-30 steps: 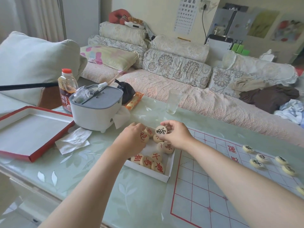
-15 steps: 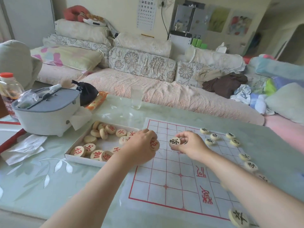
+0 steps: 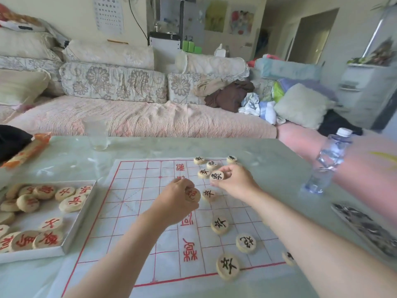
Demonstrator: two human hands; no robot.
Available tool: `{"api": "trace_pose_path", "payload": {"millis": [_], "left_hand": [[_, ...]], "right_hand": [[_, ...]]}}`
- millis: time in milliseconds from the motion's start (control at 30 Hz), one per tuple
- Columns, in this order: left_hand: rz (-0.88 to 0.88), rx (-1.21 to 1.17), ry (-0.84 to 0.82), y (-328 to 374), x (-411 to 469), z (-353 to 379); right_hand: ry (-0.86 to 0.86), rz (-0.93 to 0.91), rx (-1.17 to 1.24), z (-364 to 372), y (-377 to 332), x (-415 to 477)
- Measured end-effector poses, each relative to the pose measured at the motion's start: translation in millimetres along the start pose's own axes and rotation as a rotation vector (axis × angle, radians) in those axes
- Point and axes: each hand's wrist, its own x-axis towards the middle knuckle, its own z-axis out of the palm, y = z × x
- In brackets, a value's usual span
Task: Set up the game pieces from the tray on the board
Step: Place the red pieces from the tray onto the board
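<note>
The white tray [image 3: 73,233] sits on the table [image 3: 268,151] just left of the board [image 3: 137,190]. It holds many round red-marked pieces [image 3: 72,202], some piled up. The left hand [image 3: 171,204] is over the middle of the board, fingers curled round one red piece [image 3: 192,195]. The right hand [image 3: 238,181] is beside it, pinching a black-marked piece [image 3: 217,175] above the board's far right part. More black pieces [image 3: 219,225] lie on the right side of the board. A glass [image 3: 96,136] and a water bottle [image 3: 328,162] stand on the table; what is inside them is too blurry to tell. The picture edge cuts off the tray's left side. The right arm hides part of an edge piece [image 3: 289,258] near the board's corner
</note>
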Motion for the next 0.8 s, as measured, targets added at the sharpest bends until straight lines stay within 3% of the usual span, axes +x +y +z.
{"api": "trace_pose_path", "payload": {"millis": [133, 233, 800], "left_hand": [[0.008, -0.010, -0.006, 24.4, 31.1, 16.4], [0.007, -0.002, -0.011, 39.8, 55.5, 27.2], [-0.027, 0.021, -0.039, 39.5, 99.6, 58.1]], "right_hand": [[0.152, 0.046, -0.224, -36.0, 35.0, 23.2], [0.211, 0.084, -0.260, -46.3, 67.1, 39.6], [0.129, 0.101, -0.410, -29.1, 88.5, 87.6]]}}
